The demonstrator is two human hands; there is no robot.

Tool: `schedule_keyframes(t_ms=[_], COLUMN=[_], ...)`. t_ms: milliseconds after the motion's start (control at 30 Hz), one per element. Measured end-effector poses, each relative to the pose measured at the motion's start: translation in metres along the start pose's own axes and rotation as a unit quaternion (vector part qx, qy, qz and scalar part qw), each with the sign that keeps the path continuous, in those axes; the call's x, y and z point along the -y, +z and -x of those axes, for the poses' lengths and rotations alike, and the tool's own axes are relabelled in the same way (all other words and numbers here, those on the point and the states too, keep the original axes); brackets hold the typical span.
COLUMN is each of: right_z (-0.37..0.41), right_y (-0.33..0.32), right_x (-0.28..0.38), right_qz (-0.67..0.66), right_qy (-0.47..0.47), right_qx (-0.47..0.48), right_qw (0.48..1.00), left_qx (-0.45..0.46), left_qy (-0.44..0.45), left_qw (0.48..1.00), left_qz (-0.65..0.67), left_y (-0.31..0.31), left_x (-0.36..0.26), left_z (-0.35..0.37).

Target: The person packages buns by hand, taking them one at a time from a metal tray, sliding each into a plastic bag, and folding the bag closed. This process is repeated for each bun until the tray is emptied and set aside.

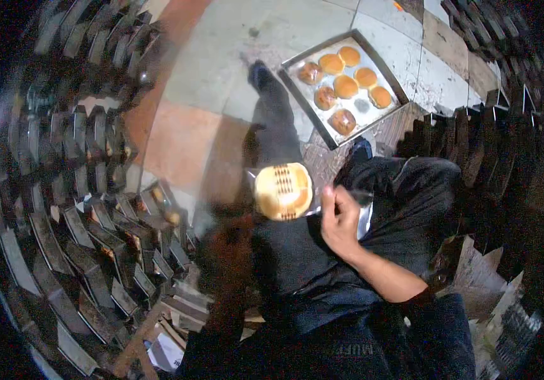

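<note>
A round golden bun (283, 191) with dark printed marks across it sits inside a clear plastic bag (364, 221) above my lap. My right hand (340, 218) is closed on the open-looking end of the bag, just right of the bun, with the thumb up against the curled fingers. On the left side, my left arm (224, 253) reaches up in deep shadow toward the bun's left edge. Its fingers are too dark and blurred to make out.
On the tiled floor ahead lies a metal tray (313, 114) holding several buns (346, 87), some glossy as if wrapped. Stacks of dark metal trays (104, 234) crowd the left, and more stacks (474, 142) stand at the right. My dark-clad legs (405, 190) are spread below.
</note>
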State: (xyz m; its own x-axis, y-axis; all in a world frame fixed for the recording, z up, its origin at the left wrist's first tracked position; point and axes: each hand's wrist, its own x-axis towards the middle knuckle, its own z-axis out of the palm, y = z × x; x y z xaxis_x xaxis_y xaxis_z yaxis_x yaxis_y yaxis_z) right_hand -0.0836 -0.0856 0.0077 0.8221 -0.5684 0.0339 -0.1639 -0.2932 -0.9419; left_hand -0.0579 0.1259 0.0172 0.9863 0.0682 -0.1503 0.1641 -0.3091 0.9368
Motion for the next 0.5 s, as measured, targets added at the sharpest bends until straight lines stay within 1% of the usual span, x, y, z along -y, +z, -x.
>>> schedule_keyframes(t_ms=[33, 67, 100, 133, 167, 200, 233, 267, 300, 333, 367, 400, 433, 467, 500], right_z=[0.018, 0.021, 0.021, 0.017, 0.003, -0.018, -0.030, -0.041, -0.050, -0.057, -0.063, -0.069, -0.078, -0.088, -0.099], right_y=[-0.006, -0.013, -0.022, -0.029, -0.038, -0.050, -0.055, -0.059, -0.054, -0.043, -0.031, -0.020, -0.011, -0.013, -0.017], right_x=[-0.004, -0.008, -0.012, -0.015, -0.006, 0.024, 0.038, 0.048, 0.062, 0.075, 0.077, 0.071, 0.055, 0.045, 0.036], right_qz=[0.015, 0.013, 0.041, 0.068, 0.095, 0.095, 0.073, 0.052, 0.056, 0.063, 0.091, 0.122, 0.035, 0.043, -0.004], right_qy=[0.093, 0.100, 0.048, -0.007, -0.012, -0.018, -0.060, -0.103, -0.184, -0.260, -0.276, -0.288, -0.211, -0.208, -0.135], right_qx=[0.058, 0.052, 0.108, 0.164, 0.123, 0.085, 0.117, 0.147, 0.183, 0.214, 0.235, 0.256, 0.324, 0.315, 0.304], right_qw=[0.994, 0.994, 0.992, 0.984, 0.988, 0.992, 0.989, 0.982, 0.964, 0.940, 0.928, 0.915, 0.922, 0.925, 0.943], left_qx=[0.047, 0.055, 0.075, 0.090, 0.089, 0.102, 0.108, 0.103, 0.115, 0.126, 0.133, 0.117, 0.103, 0.114, 0.071], left_qy=[0.027, 0.027, 0.081, 0.135, 0.136, -0.026, -0.185, -0.182, 0.032, 0.246, 0.250, 0.184, 0.117, 0.121, 0.056], left_qw=[0.991, 0.990, 0.950, 0.881, 0.880, 0.932, 0.950, 0.951, 0.978, 0.955, 0.954, 0.972, 0.985, 0.983, 0.995], left_qz=[-0.122, -0.126, -0.291, -0.445, -0.447, -0.346, -0.229, -0.226, -0.170, -0.104, -0.098, -0.088, -0.079, -0.073, -0.047], left_y=[-0.009, -0.015, -0.019, -0.024, -0.036, -0.053, -0.059, -0.049, -0.036, -0.025, -0.015, -0.005, 0.004, 0.009, 0.009], left_x=[0.005, 0.004, 0.002, 0.000, -0.002, -0.005, -0.010, -0.023, -0.042, -0.055, -0.060, -0.064, -0.068, -0.075, -0.084], left_z=[0.012, 0.018, 0.023, 0.025, 0.013, -0.008, -0.025, -0.037, -0.049, -0.059, -0.068, -0.077, -0.085, -0.091, -0.094])
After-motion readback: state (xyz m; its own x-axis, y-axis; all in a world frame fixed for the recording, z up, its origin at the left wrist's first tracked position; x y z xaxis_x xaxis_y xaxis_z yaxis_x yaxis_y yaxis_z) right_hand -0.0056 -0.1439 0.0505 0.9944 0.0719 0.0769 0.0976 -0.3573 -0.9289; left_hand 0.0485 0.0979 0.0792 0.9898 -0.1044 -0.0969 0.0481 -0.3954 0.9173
